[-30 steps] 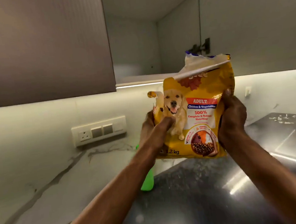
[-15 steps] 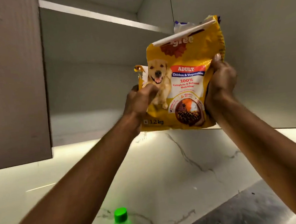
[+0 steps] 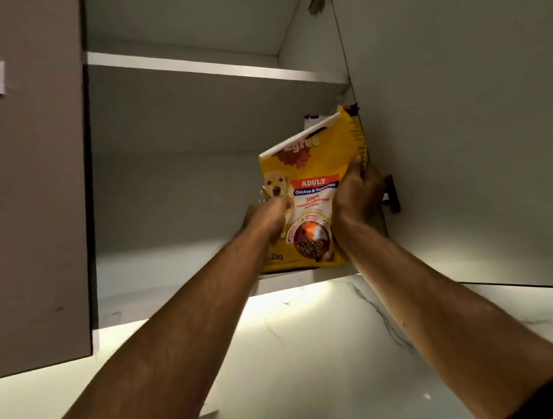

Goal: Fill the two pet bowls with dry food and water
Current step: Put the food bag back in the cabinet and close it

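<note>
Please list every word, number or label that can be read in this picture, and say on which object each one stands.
All stand on the yellow dog food bag, held by the left hand and right hand:
"ADULT", red band.
"Chicken & Vegetables", blue band, slightly blurred.
"100%", below it.
"...gree", brand at top, start cut off.
"...2 kg", bottom left, start hidden by the left hand.
Small lines under "100%" and the side print: too blurred to read.
Grey cupboard door: no text.

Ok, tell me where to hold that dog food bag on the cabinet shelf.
Grip the dog food bag by its two side edges at mid-height, coming from the front, as the left hand and right hand do. It stands upright, and its folded top looks too floppy.
</note>
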